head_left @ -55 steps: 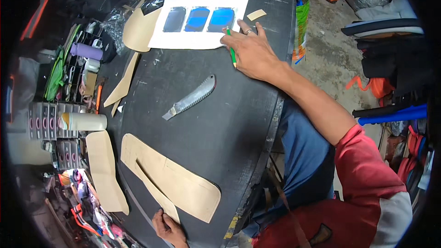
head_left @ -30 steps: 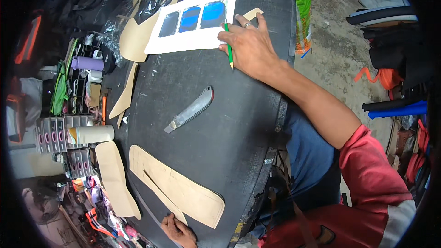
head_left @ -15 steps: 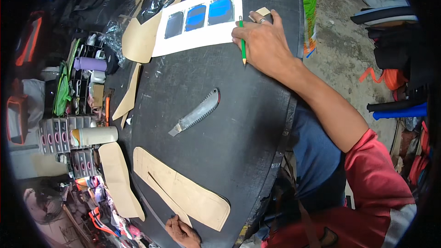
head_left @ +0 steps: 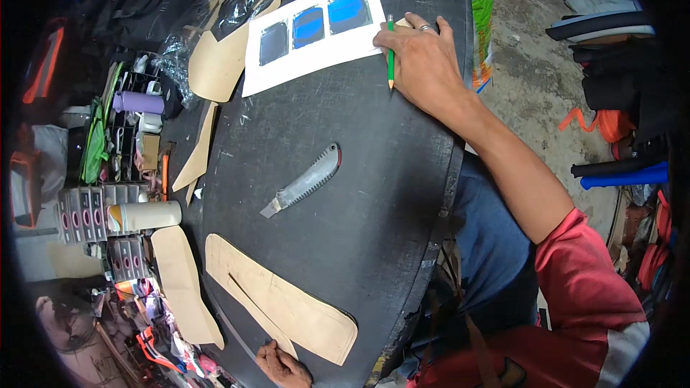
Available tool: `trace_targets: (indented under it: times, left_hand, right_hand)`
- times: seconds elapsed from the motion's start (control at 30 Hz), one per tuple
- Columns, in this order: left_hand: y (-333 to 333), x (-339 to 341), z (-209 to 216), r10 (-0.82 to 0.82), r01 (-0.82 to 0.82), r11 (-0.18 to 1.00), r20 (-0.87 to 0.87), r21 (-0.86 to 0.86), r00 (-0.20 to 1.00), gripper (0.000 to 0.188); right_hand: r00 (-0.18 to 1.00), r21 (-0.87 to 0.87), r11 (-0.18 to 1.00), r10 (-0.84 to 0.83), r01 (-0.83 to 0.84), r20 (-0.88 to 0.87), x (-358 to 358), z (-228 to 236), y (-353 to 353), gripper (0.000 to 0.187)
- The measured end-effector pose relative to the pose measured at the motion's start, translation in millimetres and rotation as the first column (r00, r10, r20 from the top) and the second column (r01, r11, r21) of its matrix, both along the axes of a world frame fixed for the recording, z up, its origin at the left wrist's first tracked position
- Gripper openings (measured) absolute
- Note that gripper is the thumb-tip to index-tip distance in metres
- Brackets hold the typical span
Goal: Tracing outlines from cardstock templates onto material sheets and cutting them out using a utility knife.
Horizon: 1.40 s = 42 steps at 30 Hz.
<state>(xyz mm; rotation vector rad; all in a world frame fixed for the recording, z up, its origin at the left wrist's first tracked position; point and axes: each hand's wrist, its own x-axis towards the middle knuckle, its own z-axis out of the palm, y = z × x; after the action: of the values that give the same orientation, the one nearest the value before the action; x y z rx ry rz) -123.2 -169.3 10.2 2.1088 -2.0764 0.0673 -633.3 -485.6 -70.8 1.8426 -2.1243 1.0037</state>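
Observation:
My right hand (head_left: 425,57) is at the far end of the dark work surface, closed around a green pencil (head_left: 391,57) whose sharpened tip points back toward me. Its fingertips touch the right edge of a white sheet (head_left: 302,65) with three dark and blue printed panels. Under those fingers peeks a small tan piece (head_left: 404,23), mostly hidden. At the near end, my left hand (head_left: 284,366) has curled fingers against the narrow end of a brown card pattern piece (head_left: 262,314); whether it grips the piece is unclear. That piece overlaps a larger rounded brown piece (head_left: 302,302).
A grey utility knife (head_left: 305,181), blade out, lies mid-surface. More brown pieces (head_left: 188,287) (head_left: 215,65) line the left side. Beyond them stand a cream bottle (head_left: 147,215), a purple bottle (head_left: 140,103) and small drawers (head_left: 83,215). Fabric rolls (head_left: 604,29) are at the right.
My right hand and the pencil have shifted slightly right and cover more of the small tan piece. The white sheet has turned a little, its right edge more tilted. My left hand stays by the pattern.

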Motion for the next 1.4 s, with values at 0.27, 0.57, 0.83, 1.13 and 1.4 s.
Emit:
trace_targets:
  times: [0.27, 0.57, 0.83, 1.13, 1.4]
  left_hand:
    - [-3, -9, 5, 0.015, -0.015, 1.0, -0.036, 0.004, 0.999, 0.028]
    - [-5, -8, 3, -0.053, 0.049, 0.997, -0.076, -0.051, 0.996, 0.024]
    - [-5, -13, 5, -0.045, 0.042, 0.998, -0.052, -0.044, 0.998, 0.025]
    - [-2, -5, 1, -0.027, 0.026, 0.999, -0.044, -0.033, 0.999, 0.026]
    - [-6, -7, 3, -0.066, 0.065, 0.997, -0.024, -0.033, 0.998, 0.026]
  right_hand:
    - [0.999, -0.07, 0.997, 0.024, -0.021, 0.032, 2, 0, 3, 0.039]
    - [0.998, 0.015, 0.999, -0.038, 0.037, 0.042, 5, 7, 13, 0.057]
    - [0.999, 0.013, 1.0, -0.029, 0.028, 0.026, 2, 6, 15, 0.057]
    - [0.999, 0.037, 0.999, -0.037, 0.037, 0.011, 3, 4, 14, 0.064]
    - [0.999, 0.073, 0.997, -0.029, 0.027, 0.031, 2, 4, 12, 0.067]
